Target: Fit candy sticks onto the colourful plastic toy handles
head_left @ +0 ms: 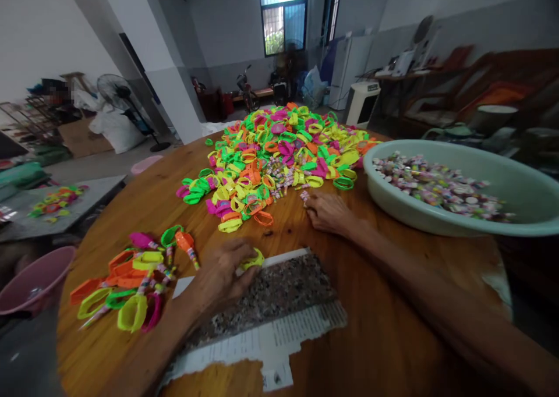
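Observation:
My left hand (225, 272) is closed around a yellow plastic toy watch (254, 260) just above a speckled stone slab (288, 289). The slab lies on torn printed paper (301, 327). Farther forward, my right hand (327, 212) pinches a small wrapped candy roll (304, 197) at the near edge of a big heap of bright toy watches (279, 146). More candy rolls (279, 173) lie among the front of that heap. Left of my left hand is a smaller group of toy watches (131, 269), several with candy rolls attached.
A pale green basin (393, 202) of wrapped candies (441, 187) stands at the right of the round wooden table (358, 333). A pink tub (39, 280) is below its left edge. Another table (94, 196) with toy watches, a standing fan (126, 100) and a pillar (168, 94) are beyond.

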`<state>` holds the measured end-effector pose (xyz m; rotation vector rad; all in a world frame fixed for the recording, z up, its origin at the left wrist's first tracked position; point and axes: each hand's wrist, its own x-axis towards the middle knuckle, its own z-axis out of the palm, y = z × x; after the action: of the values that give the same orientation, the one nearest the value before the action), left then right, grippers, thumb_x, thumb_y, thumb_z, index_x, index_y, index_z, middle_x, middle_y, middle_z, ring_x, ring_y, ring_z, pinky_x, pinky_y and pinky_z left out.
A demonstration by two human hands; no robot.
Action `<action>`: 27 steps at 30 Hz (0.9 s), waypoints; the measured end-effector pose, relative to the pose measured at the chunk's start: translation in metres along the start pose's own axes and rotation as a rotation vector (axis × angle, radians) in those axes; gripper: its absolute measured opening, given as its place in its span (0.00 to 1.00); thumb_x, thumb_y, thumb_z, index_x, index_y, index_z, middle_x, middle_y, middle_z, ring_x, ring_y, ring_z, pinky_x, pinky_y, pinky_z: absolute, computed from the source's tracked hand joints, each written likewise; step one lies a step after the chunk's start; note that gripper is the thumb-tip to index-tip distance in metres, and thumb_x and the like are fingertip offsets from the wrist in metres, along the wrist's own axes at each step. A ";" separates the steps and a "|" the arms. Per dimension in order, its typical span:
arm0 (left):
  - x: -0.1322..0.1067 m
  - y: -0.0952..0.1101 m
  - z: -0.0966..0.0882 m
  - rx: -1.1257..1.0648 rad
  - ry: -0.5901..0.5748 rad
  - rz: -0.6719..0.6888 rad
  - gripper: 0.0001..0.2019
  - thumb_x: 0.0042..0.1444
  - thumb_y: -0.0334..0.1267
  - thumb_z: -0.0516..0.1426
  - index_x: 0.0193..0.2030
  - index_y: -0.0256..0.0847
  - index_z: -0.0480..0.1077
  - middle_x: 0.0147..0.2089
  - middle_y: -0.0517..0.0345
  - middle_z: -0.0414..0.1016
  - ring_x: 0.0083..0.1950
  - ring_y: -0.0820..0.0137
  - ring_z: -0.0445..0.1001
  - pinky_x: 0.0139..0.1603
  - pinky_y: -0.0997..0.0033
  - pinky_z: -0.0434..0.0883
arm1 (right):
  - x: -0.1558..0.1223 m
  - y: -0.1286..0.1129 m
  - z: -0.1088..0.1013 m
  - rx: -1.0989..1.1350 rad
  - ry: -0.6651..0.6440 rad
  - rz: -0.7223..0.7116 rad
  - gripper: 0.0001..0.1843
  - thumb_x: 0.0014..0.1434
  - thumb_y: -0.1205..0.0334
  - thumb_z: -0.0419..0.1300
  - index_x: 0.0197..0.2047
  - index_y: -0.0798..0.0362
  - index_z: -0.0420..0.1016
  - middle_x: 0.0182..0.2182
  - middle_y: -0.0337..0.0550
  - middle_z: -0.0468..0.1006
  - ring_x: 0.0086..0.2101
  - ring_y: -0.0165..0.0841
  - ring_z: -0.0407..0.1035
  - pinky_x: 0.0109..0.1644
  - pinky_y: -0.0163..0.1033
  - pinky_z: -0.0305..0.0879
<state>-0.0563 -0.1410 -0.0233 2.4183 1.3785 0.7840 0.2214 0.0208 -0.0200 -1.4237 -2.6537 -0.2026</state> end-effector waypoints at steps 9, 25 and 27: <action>-0.013 0.011 0.010 0.034 -0.043 0.027 0.08 0.67 0.35 0.51 0.42 0.40 0.71 0.43 0.51 0.72 0.44 0.65 0.71 0.45 0.63 0.69 | -0.019 -0.017 0.004 -0.011 0.096 0.112 0.18 0.68 0.56 0.48 0.50 0.56 0.73 0.48 0.53 0.77 0.46 0.40 0.72 0.49 0.39 0.62; -0.020 0.012 0.015 0.040 -0.012 0.054 0.11 0.65 0.31 0.52 0.49 0.39 0.73 0.47 0.47 0.75 0.50 0.61 0.73 0.50 0.58 0.72 | -0.050 -0.076 -0.018 0.444 0.089 -0.229 0.16 0.71 0.58 0.49 0.37 0.55 0.74 0.35 0.45 0.77 0.37 0.34 0.70 0.42 0.37 0.60; -0.019 0.012 0.017 0.047 -0.020 0.050 0.11 0.64 0.30 0.52 0.48 0.39 0.74 0.46 0.47 0.74 0.49 0.61 0.73 0.49 0.59 0.72 | -0.077 -0.092 -0.019 0.528 0.084 -0.343 0.14 0.70 0.61 0.49 0.37 0.55 0.72 0.35 0.45 0.75 0.36 0.33 0.68 0.40 0.38 0.60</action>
<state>-0.0461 -0.1629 -0.0376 2.4982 1.3490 0.7456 0.1879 -0.0961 -0.0203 -0.7816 -2.5863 0.3746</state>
